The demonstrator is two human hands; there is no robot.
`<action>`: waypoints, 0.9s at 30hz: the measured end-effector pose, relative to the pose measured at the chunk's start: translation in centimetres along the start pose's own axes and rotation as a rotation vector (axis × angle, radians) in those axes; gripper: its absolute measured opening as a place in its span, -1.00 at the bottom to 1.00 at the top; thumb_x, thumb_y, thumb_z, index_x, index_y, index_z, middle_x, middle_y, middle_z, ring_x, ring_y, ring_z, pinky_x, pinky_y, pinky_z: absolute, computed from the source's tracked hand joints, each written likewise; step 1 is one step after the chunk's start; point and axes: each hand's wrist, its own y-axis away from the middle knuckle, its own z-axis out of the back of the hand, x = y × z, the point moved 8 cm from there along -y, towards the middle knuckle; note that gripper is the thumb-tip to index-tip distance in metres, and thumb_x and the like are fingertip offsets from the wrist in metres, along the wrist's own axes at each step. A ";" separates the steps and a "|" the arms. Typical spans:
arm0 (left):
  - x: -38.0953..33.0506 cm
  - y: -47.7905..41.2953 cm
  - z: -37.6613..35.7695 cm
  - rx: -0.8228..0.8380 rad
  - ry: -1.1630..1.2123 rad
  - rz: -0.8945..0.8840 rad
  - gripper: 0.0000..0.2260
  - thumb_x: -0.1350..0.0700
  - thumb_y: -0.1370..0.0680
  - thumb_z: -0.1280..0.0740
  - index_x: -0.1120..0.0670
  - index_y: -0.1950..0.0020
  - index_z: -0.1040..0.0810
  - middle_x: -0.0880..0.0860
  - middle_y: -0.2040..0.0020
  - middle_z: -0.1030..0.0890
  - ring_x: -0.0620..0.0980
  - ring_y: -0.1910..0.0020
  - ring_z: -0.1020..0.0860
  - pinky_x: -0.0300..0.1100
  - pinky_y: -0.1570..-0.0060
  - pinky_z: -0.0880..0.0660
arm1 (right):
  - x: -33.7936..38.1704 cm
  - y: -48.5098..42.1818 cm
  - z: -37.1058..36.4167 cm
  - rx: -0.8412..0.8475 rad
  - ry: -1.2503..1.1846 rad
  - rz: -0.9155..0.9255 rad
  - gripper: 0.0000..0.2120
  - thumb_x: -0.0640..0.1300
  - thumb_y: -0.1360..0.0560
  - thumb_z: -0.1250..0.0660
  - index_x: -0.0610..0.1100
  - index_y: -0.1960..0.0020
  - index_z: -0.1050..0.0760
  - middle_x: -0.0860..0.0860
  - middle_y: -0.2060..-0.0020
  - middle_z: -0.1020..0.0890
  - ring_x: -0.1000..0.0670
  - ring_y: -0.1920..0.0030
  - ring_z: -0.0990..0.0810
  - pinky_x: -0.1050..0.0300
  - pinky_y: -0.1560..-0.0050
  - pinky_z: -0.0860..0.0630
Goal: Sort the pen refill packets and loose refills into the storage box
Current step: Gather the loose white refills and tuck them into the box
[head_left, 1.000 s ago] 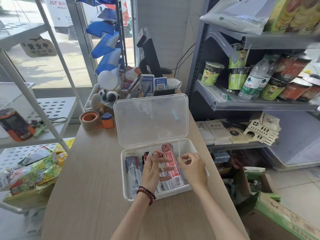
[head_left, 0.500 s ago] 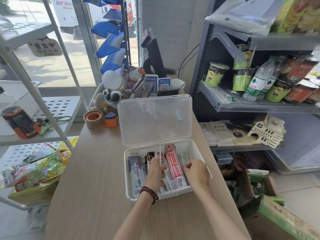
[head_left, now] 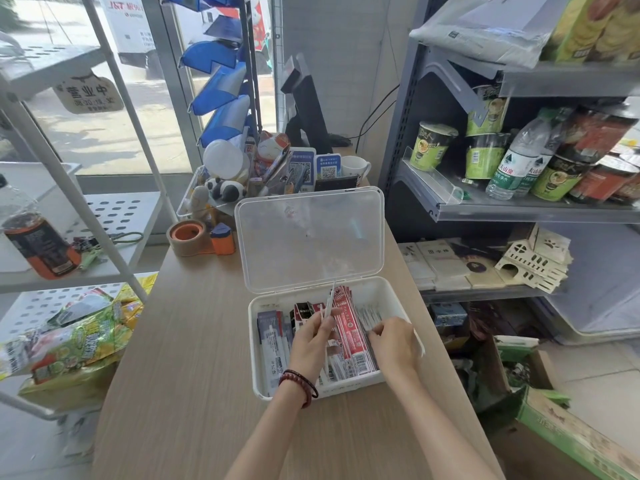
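Box, clear plastic, rectangular, hinged lid point(head_left: 309, 237) raised toward 12 o'clock: storage box point(head_left: 398, 299) at centre of pale wood-grain surface point(head_left: 194, 341). Contents: grey-white refill packets point(head_left: 272, 336) at 9 o'clock side, red refill packets point(head_left: 351, 330) centre, loose clear refills point(head_left: 369, 315) at 3 o'clock side. Left hand point(head_left: 313, 341), beaded bracelet at wrist, pinches one thin loose refill point(head_left: 330, 297) upright. Right hand point(head_left: 393, 341), fingers curled among the loose clear refills; grasp cannot be told. Brown tape roll point(head_left: 185, 235) at 10 o'clock.
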 end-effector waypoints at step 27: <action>-0.9 0.2 -1.2 0.072 0.004 -0.106 -0.84 0.10 -0.59 -0.22 0.15 -0.10 -0.49 0.03 -0.11 -0.64 0.05 0.09 -0.65 -0.10 0.10 -0.62 | 3.3 2.1 1.2 0.140 -0.428 0.492 -0.75 0.42 -0.22 -0.42 0.32 0.21 -0.56 0.40 0.21 -0.64 0.30 0.22 -0.61 0.33 0.22 -0.56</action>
